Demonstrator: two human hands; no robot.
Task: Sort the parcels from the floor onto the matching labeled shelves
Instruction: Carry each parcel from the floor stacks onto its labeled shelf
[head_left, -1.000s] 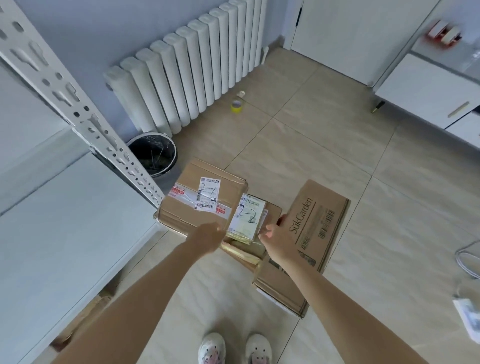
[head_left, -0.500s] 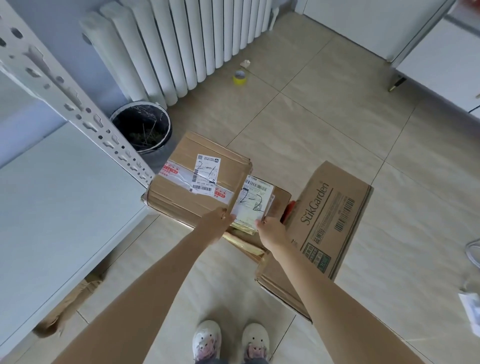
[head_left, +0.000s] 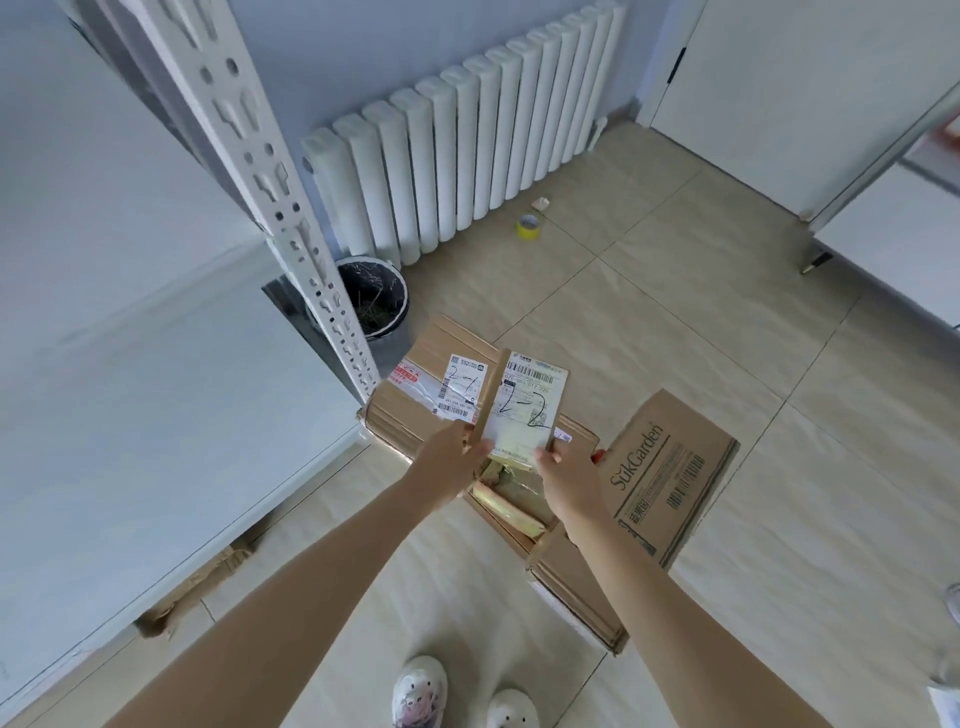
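A white metal shelf unit is filling the left side, with a wider stretch of its slotted upright being shown than 1 second ago. On the tiled floor, a large cardboard box is lying beside the upright, its label marked by hand "2-1". To the right, a flat carton printed "SukGarden" is lying with its long axis running away from the viewer. A small parcel is being held above the boxes, raised higher than before, its long axis pointing away, its label reading "2-2". The left hand and right hand are each closed on its near edge.
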